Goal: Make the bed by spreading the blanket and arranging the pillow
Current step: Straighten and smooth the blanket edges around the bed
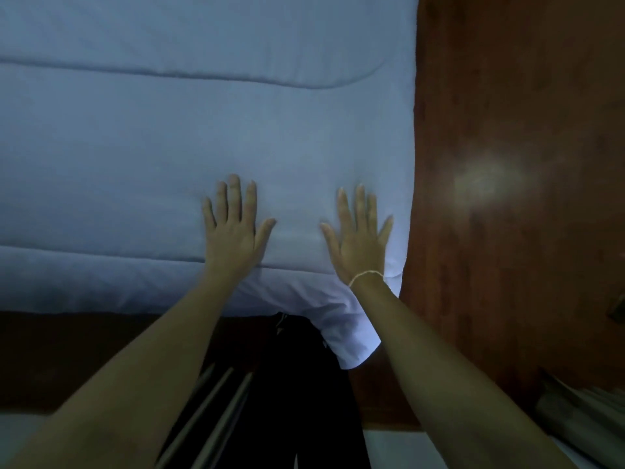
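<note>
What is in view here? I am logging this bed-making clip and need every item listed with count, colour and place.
blanket: one, pale blue, quilted, spread over the bed, one corner hanging off the near edge
wooden floor: one, reddish brown, right of the bed
thread bracelet: one, pale, on the right wrist
dark trousers: one pair, black with pale stripes, bottom centre
left hand: one, flat on the blanket, fingers spread
right hand: one, flat on the blanket near its right edge

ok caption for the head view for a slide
Both hands, left and right, press flat on the pale blue blanket near the bed's corner.
</note>
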Demonstrator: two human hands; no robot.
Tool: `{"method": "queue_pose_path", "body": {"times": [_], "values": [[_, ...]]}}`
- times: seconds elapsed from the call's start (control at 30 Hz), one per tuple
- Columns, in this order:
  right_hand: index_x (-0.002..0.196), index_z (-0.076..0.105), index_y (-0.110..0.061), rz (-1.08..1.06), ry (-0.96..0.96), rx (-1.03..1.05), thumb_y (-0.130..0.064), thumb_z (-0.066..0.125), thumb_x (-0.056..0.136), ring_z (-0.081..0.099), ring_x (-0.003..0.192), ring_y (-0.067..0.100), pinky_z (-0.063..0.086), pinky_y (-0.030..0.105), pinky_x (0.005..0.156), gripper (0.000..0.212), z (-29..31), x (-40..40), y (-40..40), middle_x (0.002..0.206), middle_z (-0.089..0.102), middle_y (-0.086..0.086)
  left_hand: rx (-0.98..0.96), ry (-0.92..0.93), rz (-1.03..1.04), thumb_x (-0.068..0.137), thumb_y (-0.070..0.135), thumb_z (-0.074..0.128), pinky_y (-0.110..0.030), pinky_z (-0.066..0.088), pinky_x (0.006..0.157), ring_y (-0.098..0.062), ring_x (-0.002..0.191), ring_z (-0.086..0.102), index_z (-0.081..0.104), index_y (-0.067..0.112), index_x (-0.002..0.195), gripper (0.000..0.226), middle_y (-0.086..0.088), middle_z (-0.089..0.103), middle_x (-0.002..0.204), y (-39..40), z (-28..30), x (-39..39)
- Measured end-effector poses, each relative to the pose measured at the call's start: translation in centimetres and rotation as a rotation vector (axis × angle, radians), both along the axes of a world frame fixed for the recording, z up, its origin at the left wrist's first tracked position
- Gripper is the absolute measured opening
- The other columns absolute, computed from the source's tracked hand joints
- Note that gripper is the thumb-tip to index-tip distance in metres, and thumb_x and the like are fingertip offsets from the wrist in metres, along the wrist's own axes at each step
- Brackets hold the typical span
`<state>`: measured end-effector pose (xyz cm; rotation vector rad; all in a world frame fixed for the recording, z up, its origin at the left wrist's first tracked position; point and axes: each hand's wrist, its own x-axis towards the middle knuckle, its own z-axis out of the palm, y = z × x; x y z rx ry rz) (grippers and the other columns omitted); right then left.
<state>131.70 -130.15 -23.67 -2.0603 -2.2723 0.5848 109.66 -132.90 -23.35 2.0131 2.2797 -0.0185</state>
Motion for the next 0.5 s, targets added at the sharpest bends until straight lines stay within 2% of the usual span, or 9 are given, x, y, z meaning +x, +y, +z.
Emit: {"method": "queue_pose_path", "body": {"times": [0.13,0.23,0.33,0.4,0.5], "values": [[0.149,-0.003,-0.032,-0.013,-0.017,-0.067,-0.06,0.021,0.093,-0.003,0.148,0.023,0.011,0.064,0.113,0.067,0.3,1.5,-2.0,0.161,-0.004,-0.001,-0.014,0.019,-0.006,0.097,0.057,0.023,-0.054,0.015,0.116,-0.034,0.145,0.019,0.011,0.016,0.151,0.07,-0.014,0.017,0.158,-1.7,-0.2,-0.2],[0.15,-0.003,-0.028,-0.051,0.042,-0.052,-0.056,0.025,0.095,-0.006,0.148,0.024,0.002,0.059,0.117,0.068,1.9,0.3,-1.5,0.16,-0.006,0.0,-0.022,0.034,-0.013,0.097,0.057,0.024,-0.053,0.017,0.116,-0.034,0.145,0.019,0.014,0.014,0.151,0.07,-0.014,0.018,0.157,-1.9,0.1,-0.2],[0.15,-0.005,-0.026,-0.003,0.099,-0.029,-0.055,0.025,0.095,-0.007,0.148,0.026,-0.004,0.048,0.117,0.069,2.9,-1.8,0.4,0.16,-0.007,0.004,-0.057,0.033,-0.007,0.097,0.058,0.024,-0.052,0.018,0.116,-0.033,0.144,0.021,0.016,0.014,0.151,0.07,-0.014,0.019,0.157,-1.4,0.6,-0.2],[0.15,-0.006,-0.026,0.064,0.019,-0.075,-0.056,0.021,0.094,-0.007,0.147,0.028,-0.001,0.049,0.118,0.069,2.9,-2.8,0.8,0.16,-0.009,0.007,-0.122,0.01,-0.013,0.096,0.059,0.023,-0.052,0.023,0.114,-0.033,0.142,0.027,0.02,0.014,0.15,0.07,-0.014,0.025,0.155,-1.3,1.1,-0.3],[0.149,-0.01,-0.025,0.093,-0.079,-0.191,-0.055,0.022,0.095,-0.008,0.147,0.028,0.001,0.051,0.118,0.07,3.5,-2.9,1.0,0.159,-0.013,0.008,-0.331,-0.069,-0.01,0.094,0.061,0.019,-0.054,0.035,0.106,-0.036,0.135,0.04,0.031,0.012,0.146,0.073,-0.017,0.036,0.15,-0.5,2.9,-0.4]]}}
